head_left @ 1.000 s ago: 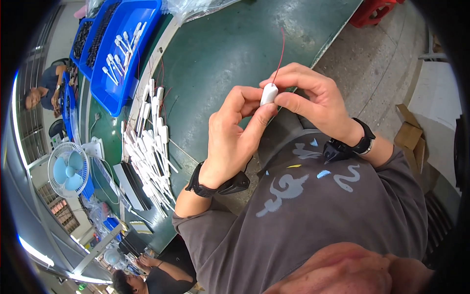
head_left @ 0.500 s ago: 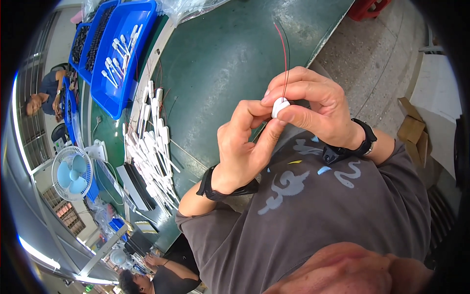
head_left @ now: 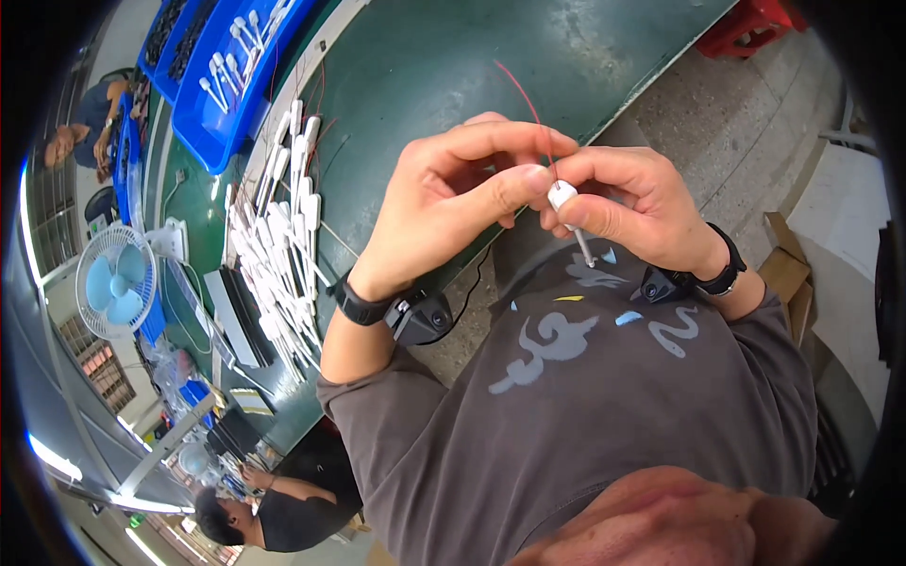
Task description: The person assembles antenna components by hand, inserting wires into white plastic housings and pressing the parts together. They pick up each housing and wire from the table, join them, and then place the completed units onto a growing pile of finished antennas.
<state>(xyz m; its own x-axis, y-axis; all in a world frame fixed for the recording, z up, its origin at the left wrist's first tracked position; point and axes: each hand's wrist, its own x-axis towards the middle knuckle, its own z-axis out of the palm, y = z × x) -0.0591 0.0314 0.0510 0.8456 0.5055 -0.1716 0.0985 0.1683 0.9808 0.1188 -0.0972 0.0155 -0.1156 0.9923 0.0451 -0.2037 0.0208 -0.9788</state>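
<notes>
Left hand (head_left: 444, 189) has shifted from white piece (head_left: 563, 195) to beside red wire (head_left: 517, 85) (whether gripping it, cannot tell); thumb and forefinger apart. Right hand (head_left: 630, 198) pinches white piece before grey shirt (head_left: 651, 415), shaft (head_left: 586, 249) now showing. White parts (head_left: 276, 236) lie heaped on green surface (head_left: 406, 85).

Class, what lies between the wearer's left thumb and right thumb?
The head view shows a small white piece with a red wire between left thumb and right thumb.
</notes>
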